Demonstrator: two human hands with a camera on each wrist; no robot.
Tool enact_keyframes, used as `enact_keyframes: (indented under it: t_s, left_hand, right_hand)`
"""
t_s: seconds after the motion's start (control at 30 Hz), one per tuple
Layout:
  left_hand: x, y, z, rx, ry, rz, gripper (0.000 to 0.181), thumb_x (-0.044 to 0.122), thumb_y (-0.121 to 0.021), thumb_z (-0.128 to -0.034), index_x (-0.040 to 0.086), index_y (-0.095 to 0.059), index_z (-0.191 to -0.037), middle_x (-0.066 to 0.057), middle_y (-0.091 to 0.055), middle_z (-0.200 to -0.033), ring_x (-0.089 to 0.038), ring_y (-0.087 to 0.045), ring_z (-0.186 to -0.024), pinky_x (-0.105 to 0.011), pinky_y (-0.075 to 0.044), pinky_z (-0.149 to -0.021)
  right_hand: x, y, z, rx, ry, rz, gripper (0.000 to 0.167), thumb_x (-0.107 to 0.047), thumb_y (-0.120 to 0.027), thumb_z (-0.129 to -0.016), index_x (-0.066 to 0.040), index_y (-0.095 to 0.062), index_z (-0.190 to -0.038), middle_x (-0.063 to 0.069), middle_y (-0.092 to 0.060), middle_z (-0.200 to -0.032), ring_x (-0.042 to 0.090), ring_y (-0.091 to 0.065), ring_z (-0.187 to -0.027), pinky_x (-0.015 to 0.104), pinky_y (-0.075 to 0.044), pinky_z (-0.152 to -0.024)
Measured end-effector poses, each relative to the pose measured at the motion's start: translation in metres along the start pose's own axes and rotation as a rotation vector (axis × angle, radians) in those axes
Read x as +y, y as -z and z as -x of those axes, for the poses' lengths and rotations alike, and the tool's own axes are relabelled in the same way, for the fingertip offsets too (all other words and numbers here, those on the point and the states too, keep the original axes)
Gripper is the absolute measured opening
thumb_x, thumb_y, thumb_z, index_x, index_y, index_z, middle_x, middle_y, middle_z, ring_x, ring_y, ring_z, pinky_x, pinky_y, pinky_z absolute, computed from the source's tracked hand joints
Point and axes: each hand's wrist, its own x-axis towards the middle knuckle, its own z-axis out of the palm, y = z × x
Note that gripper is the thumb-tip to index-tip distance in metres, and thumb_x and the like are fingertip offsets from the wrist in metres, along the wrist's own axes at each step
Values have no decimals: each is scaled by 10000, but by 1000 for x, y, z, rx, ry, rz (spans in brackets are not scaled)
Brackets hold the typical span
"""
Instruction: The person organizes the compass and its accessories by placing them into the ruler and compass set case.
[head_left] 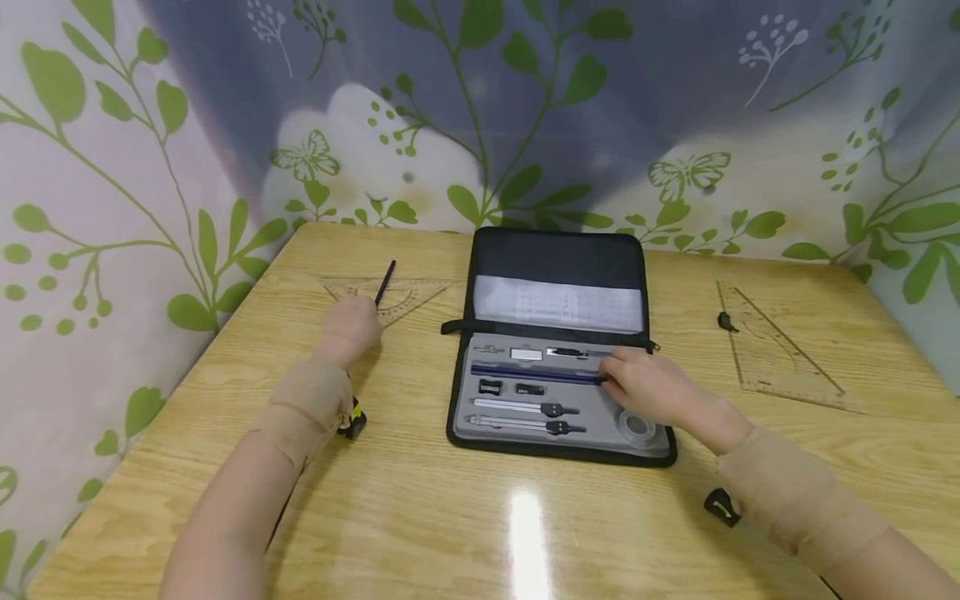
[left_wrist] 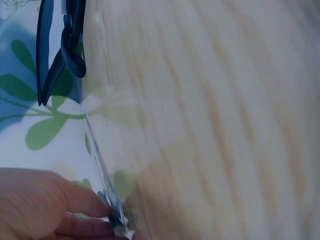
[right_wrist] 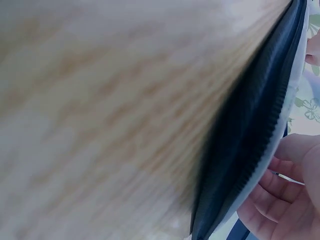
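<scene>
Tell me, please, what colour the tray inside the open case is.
The tray is grey; it shows best in the head view.

Beige, wrinkled wristbands [head_left: 300, 402] are worn left and right, each with a small black box [head_left: 350, 423] bearing yellow-green markings [head_left: 357, 411].

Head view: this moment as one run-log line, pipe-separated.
left hand: grips dark pencil at set square | right hand: at blue pencils in open case, grip unclear | second set square: lies right of case
</scene>
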Motion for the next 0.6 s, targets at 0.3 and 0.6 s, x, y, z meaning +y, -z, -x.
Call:
enact_keyframes:
  t_s: [0.3,0.6]
  left_hand:
    - [2,-3,-3,43,-1,-26,209,-1,-445,-871,-91,-620,-804,-256,-620,-827,-340,-618,-710,-427,-505,-539]
    - [6,4,2,159,-207,47,229,-6,-482,-850,17,-520,-625,-121,-516,-626,-225,-432,-543,-351,-389,-499]
  right_hand:
    - [2,-3,2,7,1,13,84,-83,-670,-824,-35,-643,-888,45,-576,-830,194,-584,-733,343,-495,-611]
    - [3,-5,2,43,24,9,96,-75,-676,-814,-14,-649,-883,50,-566,-822,197,-579,-738,345,-493,-642]
